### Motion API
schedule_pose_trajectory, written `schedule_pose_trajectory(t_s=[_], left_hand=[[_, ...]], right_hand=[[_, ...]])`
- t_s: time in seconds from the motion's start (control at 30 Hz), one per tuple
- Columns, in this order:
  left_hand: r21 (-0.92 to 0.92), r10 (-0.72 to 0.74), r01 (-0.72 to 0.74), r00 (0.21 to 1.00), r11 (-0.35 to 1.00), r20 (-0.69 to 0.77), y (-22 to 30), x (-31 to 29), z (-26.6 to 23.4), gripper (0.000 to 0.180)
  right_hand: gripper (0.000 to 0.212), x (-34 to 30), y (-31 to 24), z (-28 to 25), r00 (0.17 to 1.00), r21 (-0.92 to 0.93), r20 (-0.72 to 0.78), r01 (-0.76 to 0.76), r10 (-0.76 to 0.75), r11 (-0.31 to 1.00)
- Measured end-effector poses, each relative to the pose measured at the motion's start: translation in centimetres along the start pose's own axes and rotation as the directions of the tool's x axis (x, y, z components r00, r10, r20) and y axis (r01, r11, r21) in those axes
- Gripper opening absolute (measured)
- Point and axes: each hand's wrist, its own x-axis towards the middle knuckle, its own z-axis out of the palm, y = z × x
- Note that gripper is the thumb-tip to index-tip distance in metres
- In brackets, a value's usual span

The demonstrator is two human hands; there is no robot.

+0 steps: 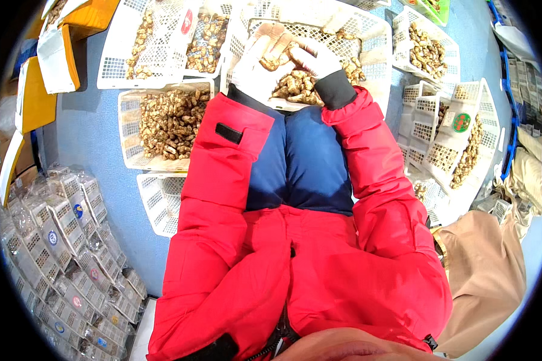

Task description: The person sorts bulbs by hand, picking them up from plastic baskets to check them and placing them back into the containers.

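Note:
My left hand [254, 67], in a white glove with brown-stained fingers, is turned palm up and cups a brown-and-tan mushroom [273, 61]. Close beside it, my right hand [318, 59], also gloved in white, pinches at a mushroom [291, 50] lying against the left palm. Whether these are two mushrooms or one long one is hard to tell. Both hands are over a large white slatted crate [376, 60] in front of my knees. More mushrooms [297, 88] lie in a heap in it, below and between my hands, partly hidden by them.
White crates of mushrooms stand on both sides: one at left [171, 123], one at far left [111, 71], one at upper right [429, 53], others at right [473, 147]. Stacked crates [72, 240] fill the lower left. Yellow-and-white boxes [36, 96] stand far left. Brown cloth [482, 271] lies at lower right.

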Motion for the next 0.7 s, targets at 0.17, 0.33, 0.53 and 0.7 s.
schedule_pose_trajectory(t_s=[0.17, 0.33, 0.53, 0.7], left_hand=[[0.293, 0.092, -0.074, 0.994, 0.953, -0.050, -0.4, -0.5, 1.2, 0.034], [0.658, 0.283, -0.224, 0.959, 0.719, 0.016, -0.9, 0.1, -1.1, 0.033], [0.588, 0.204, -0.213, 0.975, 0.780, 0.082, -0.9, -0.1, -1.1, 0.038], [-0.021, -0.008, 0.006, 0.996, 1.000, -0.093, -0.1, -0.7, 1.0, 0.025]], right_hand=[[0.045, -0.1, 1.1, 0.1, 0.998, -0.033, -0.037, 0.058, -0.059, 0.998], [0.051, 0.0, 1.7, 0.5, 0.994, -0.133, -0.072, 0.067, -0.077, 0.989], [0.050, 0.0, 1.8, 0.8, 0.994, -0.003, -0.108, -0.009, 0.009, 1.000], [0.046, 0.7, 2.6, -2.4, 0.983, 0.473, -0.183, 0.105, -0.019, 0.875]])
